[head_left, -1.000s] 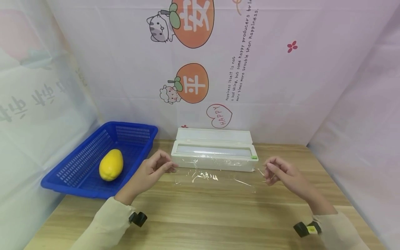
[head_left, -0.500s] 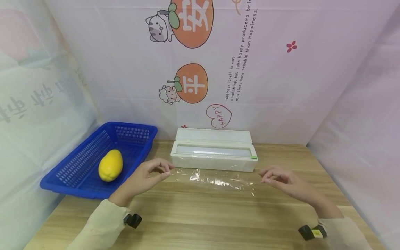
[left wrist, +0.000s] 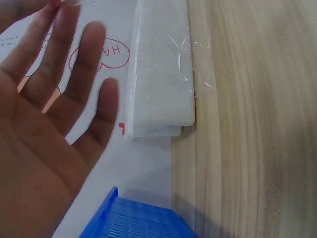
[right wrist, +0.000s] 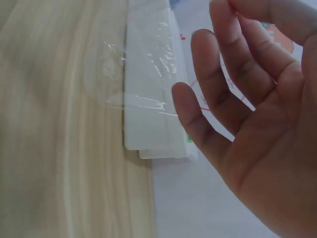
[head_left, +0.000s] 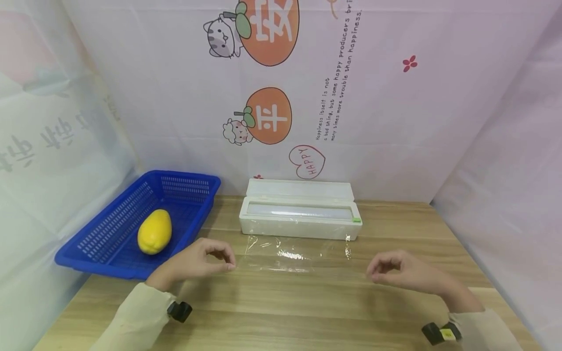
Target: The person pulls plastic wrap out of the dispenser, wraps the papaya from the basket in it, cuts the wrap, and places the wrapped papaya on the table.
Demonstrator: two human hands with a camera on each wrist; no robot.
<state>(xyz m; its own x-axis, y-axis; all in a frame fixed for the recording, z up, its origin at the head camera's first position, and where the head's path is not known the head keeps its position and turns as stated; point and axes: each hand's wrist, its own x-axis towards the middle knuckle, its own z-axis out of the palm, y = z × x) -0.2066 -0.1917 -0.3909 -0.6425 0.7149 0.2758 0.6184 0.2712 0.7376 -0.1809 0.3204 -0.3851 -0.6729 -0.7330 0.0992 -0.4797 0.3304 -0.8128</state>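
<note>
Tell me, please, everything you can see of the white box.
The white box is long and plastic-looking. Its lid stands open, tilted back; a pale, glossy shape shows in the opening, and a green piece sits at its front right corner. It rests on the wooden table, and clear film runs over its front.

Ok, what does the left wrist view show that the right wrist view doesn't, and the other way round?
Only the left wrist view: the left hand and part of the blue basket. Only the right wrist view: the right hand and a small green tab. Both share the white box, clear film, wooden table and red heart print.
</note>
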